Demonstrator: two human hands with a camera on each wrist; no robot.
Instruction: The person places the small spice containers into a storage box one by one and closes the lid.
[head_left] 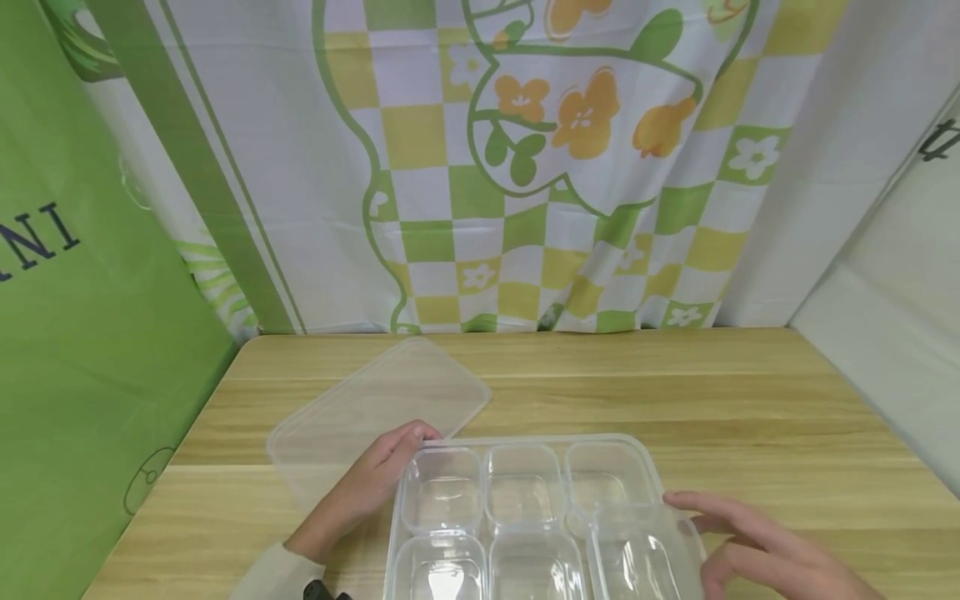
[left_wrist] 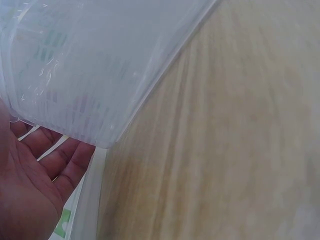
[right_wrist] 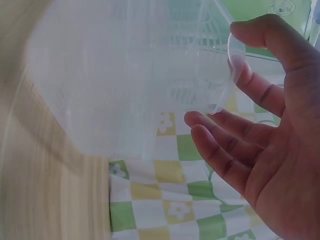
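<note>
A clear plastic storage box (head_left: 393, 533) stands at the table's front, with several small clear bins (head_left: 522, 492) in rows inside it. My left hand (head_left: 382, 467) holds the box at its back left corner. In the left wrist view, the fingers (left_wrist: 72, 162) bend up against the rim; the thumb is mostly out of sight. At the right, my right hand (head_left: 757, 546) pinches the rim of one small bin (head_left: 637, 554) between thumb and fingers. That bin sits higher than its neighbours and overlaps the one behind it. The right wrist view shows its rim (right_wrist: 235, 55) under the thumb.
A flat translucent lid (head_left: 360, 400) lies on the wooden table (head_left: 675, 392), behind and left of the box. A patterned curtain (head_left: 525, 208) hangs along the table's back edge. Green cloth (head_left: 97, 375) covers the left side and pale cloth (head_left: 892, 333) the right.
</note>
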